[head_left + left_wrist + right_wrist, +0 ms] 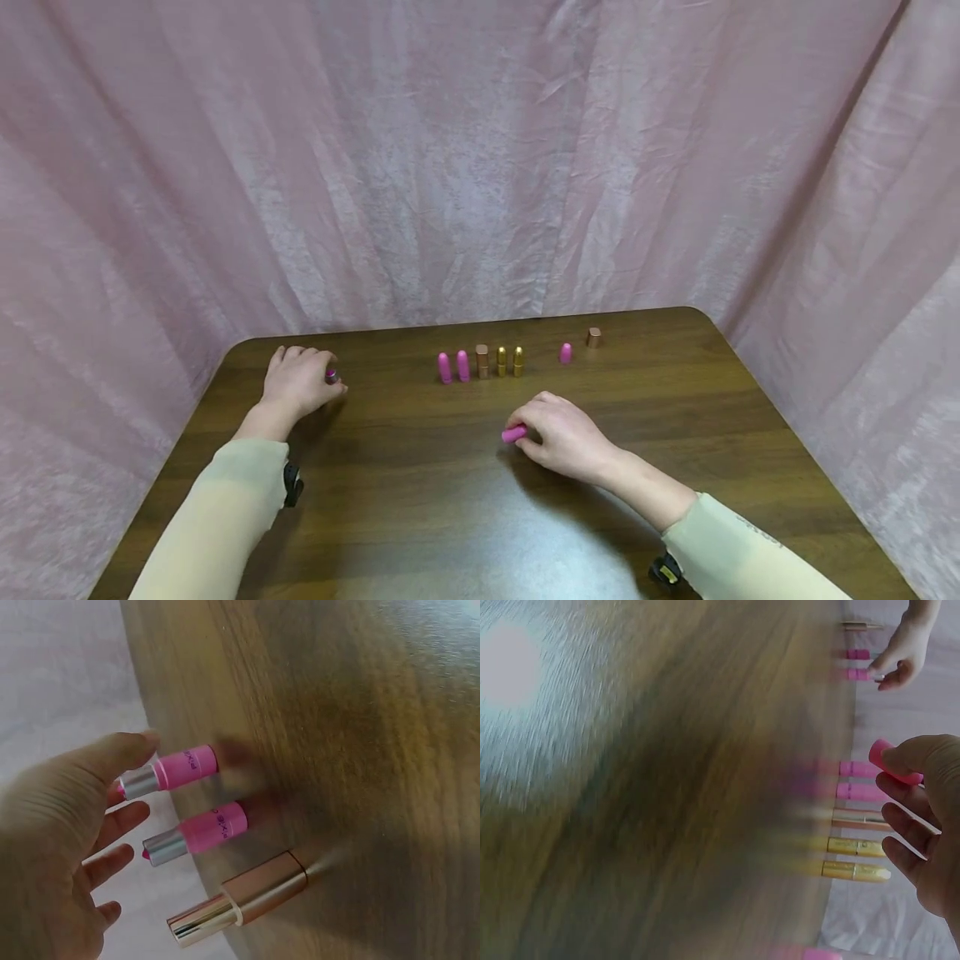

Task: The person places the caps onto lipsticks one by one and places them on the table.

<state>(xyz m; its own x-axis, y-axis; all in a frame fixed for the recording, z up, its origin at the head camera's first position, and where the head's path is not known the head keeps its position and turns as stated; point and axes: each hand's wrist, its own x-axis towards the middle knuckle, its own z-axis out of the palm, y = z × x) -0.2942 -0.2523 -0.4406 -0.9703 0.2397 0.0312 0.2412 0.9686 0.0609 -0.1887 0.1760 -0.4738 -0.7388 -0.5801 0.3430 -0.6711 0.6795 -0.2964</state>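
Observation:
On the left of the table, my left hand point(297, 381) has thumb and index finger around the silver upper part of an uncapped pink lipstick point(187, 766), which stands upright. Beside it in the left wrist view are a second uncapped pink lipstick point(216, 826) and an uncapped rose-gold lipstick point(266, 886); the hand mostly hides this group in the head view. Over the middle of the table, my right hand point(564, 437) pinches a pink lipstick cap point(891, 761) between thumb and fingers, tilted sideways.
A row of capped lipsticks stands toward the back: two pink point(453, 367), one rose-gold point(482, 362) and two gold point(510, 362). Right of them stand a pink cap point(566, 353) and a rose-gold cap point(594, 337). A pink curtain point(480, 167) hangs behind the wooden table point(420, 483).

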